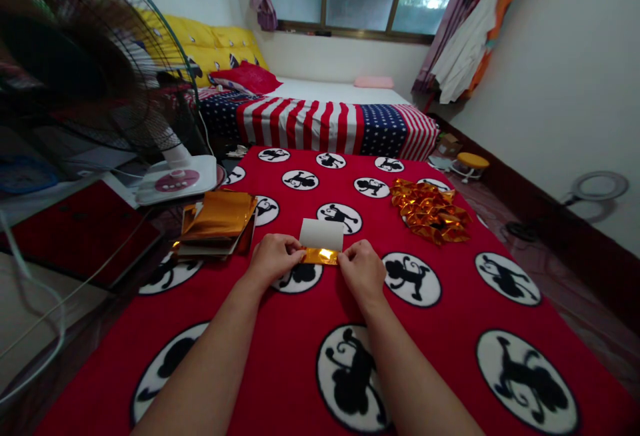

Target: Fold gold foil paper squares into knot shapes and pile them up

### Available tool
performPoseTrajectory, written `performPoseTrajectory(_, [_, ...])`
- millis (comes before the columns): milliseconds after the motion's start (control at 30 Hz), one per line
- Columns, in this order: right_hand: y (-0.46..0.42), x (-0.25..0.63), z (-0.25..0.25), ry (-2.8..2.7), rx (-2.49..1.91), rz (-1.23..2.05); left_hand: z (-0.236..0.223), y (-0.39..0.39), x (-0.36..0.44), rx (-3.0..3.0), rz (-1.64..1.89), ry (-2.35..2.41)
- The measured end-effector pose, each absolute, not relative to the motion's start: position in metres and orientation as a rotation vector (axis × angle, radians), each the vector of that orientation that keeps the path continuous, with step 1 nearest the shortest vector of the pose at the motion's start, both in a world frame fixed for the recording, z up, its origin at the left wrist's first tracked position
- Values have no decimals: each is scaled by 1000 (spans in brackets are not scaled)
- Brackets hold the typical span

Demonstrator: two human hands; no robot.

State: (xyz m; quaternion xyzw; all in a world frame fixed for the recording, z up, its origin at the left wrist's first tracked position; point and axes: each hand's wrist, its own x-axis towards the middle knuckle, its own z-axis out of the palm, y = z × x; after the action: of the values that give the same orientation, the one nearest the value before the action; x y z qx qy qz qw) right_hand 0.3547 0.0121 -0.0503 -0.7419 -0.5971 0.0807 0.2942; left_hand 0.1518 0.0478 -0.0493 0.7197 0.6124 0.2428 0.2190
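Observation:
A sheet of gold foil paper (321, 233) lies in front of me with its pale grey back facing up. Its near edge is folded over, so a shiny gold strip shows along the front. My left hand (276, 254) pinches the left end of that strip between thumb and fingers. At the right end, my right hand (361, 268) grips the fold the same way. To the left sits a stack of gold foil paper sheets (220, 216). Over on the right is a heap of folded gold foil pieces (431, 213).
A red cloth with monkey prints (440, 369) covers the surface under my hands. On the left an electric fan (177, 179) stands beside a dark red board (75, 233) and a white cable (55, 316). A bed with a striped, starred cover (320, 123) is behind.

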Motion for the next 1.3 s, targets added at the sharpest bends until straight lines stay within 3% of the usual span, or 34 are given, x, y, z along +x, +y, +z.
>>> performPoseTrajectory(1300, [13, 355, -48, -1629, -2040, 223, -41, 49, 150, 1960, 606, 1762])
